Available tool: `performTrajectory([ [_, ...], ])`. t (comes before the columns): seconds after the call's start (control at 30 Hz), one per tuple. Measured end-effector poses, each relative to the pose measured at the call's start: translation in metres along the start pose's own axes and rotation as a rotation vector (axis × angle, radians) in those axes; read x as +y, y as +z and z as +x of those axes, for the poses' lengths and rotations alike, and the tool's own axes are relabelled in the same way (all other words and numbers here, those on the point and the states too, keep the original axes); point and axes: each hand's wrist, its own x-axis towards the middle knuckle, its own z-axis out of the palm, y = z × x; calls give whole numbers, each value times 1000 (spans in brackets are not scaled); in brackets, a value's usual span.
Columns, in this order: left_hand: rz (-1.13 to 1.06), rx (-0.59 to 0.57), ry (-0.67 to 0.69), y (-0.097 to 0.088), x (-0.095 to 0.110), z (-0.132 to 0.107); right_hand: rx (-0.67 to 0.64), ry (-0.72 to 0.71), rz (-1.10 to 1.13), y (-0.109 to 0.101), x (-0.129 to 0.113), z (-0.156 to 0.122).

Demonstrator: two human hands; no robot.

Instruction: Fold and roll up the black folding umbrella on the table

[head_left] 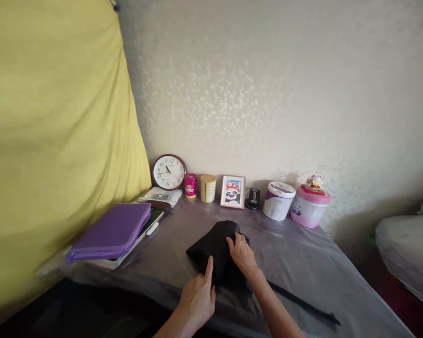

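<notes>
A bundle of black fabric (215,241) lies folded on the covered table, with a long black strap (303,300) trailing from it to the lower right. My left hand (198,295) is at the bundle's near edge. Its index finger stretches forward over the cloth while the other fingers curl in, seemingly around the edge. On the right part of the bundle, my right hand (242,253) presses and pinches the fabric with bent fingers. What kind of item the cloth is cannot be made out.
A purple folder (113,230) lies on books at left, near a yellow curtain (56,141). Along the wall stand a clock (169,172), a pink can (190,186), a yellow tin (207,188), a framed panda picture (232,191), a white tub (279,202) and a pink tub (309,209).
</notes>
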Motion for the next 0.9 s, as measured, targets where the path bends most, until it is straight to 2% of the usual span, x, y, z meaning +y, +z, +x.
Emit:
performTrajectory([
  [0.07, 62, 18, 5, 2, 2, -1, 17, 41, 85, 4, -3, -5],
  [0.2, 200, 73, -5, 7, 11, -4, 91, 22, 339, 10, -4, -6],
  [0.3, 294, 123, -17, 10, 20, -6, 82, 124, 437, 11, -9, -4],
  [0.43, 385, 149, -3, 12, 28, -6, 31, 309, 426, 12, -20, -2],
  [0.6, 433, 203, 10, 19, 30, -7, -56, 469, 331, 11, -31, -2],
  [0.77, 347, 160, 12, 15, 29, -14, -38, 546, 385, 7, -36, -4],
  [0.9, 32, 84, 52, 8, 26, -20, -9, 566, 475, 3, -35, -8],
])
